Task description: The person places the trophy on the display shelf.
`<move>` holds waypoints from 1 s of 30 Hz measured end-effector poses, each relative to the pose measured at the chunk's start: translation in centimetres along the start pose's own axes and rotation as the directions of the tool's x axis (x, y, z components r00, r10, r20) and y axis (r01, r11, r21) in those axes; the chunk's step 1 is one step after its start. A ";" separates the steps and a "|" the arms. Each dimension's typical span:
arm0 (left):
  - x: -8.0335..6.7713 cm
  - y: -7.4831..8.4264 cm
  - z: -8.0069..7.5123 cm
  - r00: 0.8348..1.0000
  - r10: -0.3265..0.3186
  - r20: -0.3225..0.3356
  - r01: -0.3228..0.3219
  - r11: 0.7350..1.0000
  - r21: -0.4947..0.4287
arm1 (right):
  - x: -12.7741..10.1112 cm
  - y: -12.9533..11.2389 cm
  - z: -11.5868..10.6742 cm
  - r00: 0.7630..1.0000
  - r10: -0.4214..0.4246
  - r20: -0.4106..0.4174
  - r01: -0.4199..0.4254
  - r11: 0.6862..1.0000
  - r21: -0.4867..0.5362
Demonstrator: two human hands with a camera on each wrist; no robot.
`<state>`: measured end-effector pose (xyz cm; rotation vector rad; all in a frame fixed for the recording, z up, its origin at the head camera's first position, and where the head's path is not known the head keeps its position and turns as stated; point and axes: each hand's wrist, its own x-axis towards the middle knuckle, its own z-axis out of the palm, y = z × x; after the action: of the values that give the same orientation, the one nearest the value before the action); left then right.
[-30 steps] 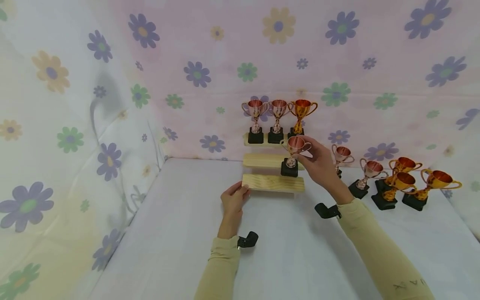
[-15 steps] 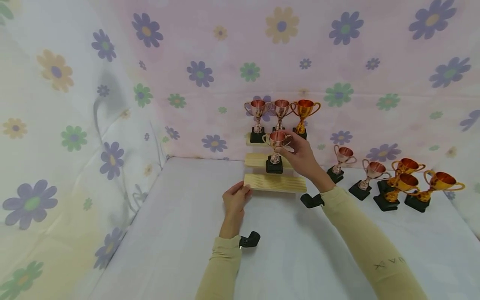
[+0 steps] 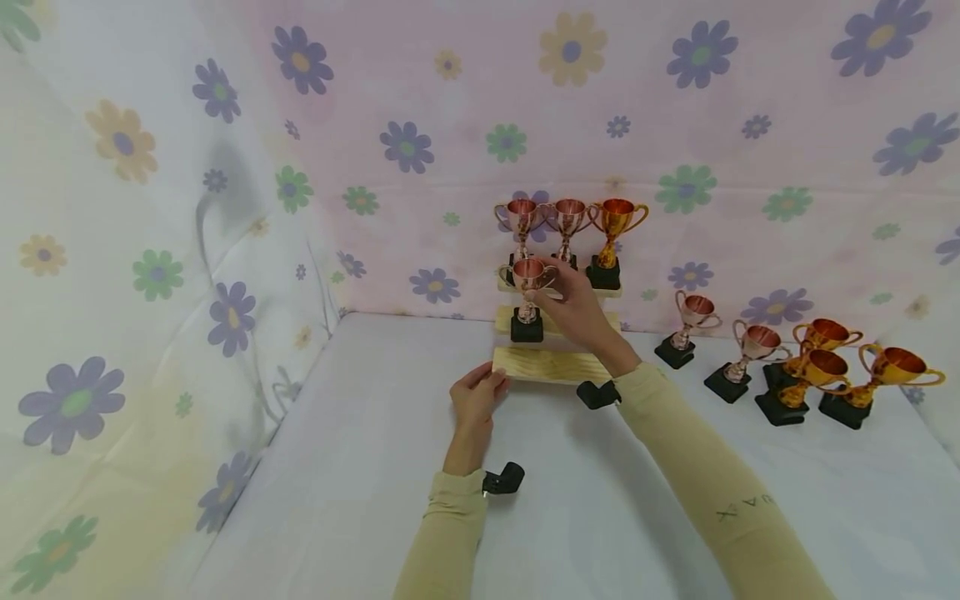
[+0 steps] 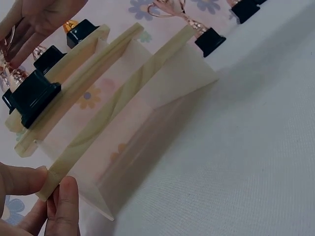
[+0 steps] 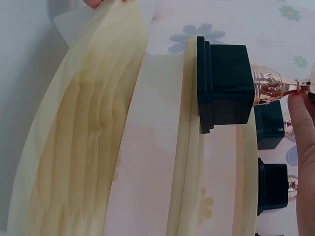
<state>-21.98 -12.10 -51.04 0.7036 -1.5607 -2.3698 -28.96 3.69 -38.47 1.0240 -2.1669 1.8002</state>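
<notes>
A stepped wooden shelf (image 3: 551,364) with three pale boards on clear side panels stands before the back cloth. My left hand (image 3: 472,406) pinches the left end of its lowest board between thumb and fingers. With my right hand (image 3: 576,315) I grip a rose-gold trophy (image 3: 527,324) by the stem and cup, upright at the left end of the middle board (image 5: 184,172). In the right wrist view its black base lies against that board; whether it bears full weight I cannot tell. Behind it, two rose-gold trophies (image 3: 570,218) and one gold trophy (image 3: 617,221) line the top board.
To the right of the shelf, on the white cloth-covered table (image 3: 360,467), stand several more trophies: a rose-gold one (image 3: 682,337) near the back cloth, another rose-gold one (image 3: 729,382), and gold ones (image 3: 847,408) further right. Flowered cloth (image 3: 450,125) hangs behind and at the left.
My right hand has carried the rose-gold trophy leftward along the shelf, from the right end to the left end of the middle board. My left hand keeps its hold on the lowest board.
</notes>
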 end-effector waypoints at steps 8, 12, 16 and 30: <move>0.0 0.0 -0.1 1.000 -0.011 0.009 0.011 1.000 0.012 | 0.5 0.2 0.9 1.000 -0.013 -0.005 0.013 1.000 0.009; 0.0 0.0 -0.1 1.000 -0.002 0.006 0.002 1.000 0.001 | 0.7 0.0 1.1 1.000 -0.022 -0.013 0.022 1.000 -0.005; -0.1 -0.1 0.0 1.000 0.008 0.005 -0.008 1.000 -0.014 | 0.9 0.3 1.3 1.000 0.000 -0.028 0.000 1.000 -0.005; -0.4 0.1 0.0 1.000 0.020 0.008 -0.020 1.000 -0.014 | 2.0 4.2 1.7 0.996 0.033 -0.084 -0.032 0.999 0.009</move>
<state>-21.61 -12.00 -50.82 0.6730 -1.5455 -2.3698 -32.37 1.52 -41.36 0.9029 -2.1408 1.8321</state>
